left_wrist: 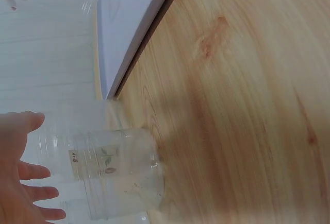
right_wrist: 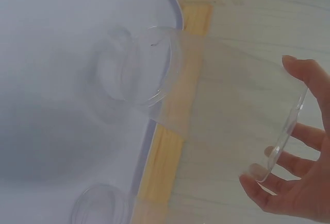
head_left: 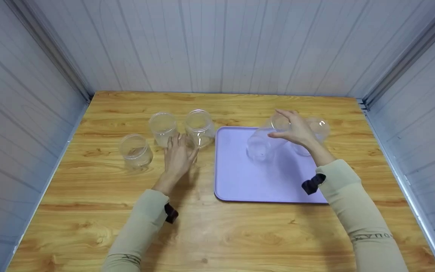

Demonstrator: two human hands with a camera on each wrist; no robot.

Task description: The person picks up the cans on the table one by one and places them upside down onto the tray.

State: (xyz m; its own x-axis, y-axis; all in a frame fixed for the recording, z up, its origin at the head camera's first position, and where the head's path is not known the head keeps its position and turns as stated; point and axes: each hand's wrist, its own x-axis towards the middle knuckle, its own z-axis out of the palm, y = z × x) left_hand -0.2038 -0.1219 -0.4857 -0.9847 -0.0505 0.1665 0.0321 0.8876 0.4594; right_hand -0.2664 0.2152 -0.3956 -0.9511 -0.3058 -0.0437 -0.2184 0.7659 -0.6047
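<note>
My right hand (head_left: 296, 130) grips the upper end of a clear plastic jar (right_wrist: 227, 100), thumb on one side and fingers curled on the other. The jar's lower end is over the lilac tray (head_left: 240, 181); I cannot tell whether it touches. My left hand (head_left: 178, 156), its fingers spread, is beside a clear jar (left_wrist: 124, 172) with a leaf-marked sticker visible on or through it. Contact there is unclear. Behind and left of that hand stand three more clear jars, at far left (head_left: 136, 151), at the middle (head_left: 163, 128) and nearest the tray (head_left: 199, 126).
Another clear jar (head_left: 317, 128) is at the tray's far right, partly behind the right hand. All this lies on a wood-grain table (head_left: 210, 234). Pale panel walls (head_left: 202, 45) close off the back and both sides. Dark wrist devices (head_left: 313, 184) sit at the sleeve cuffs.
</note>
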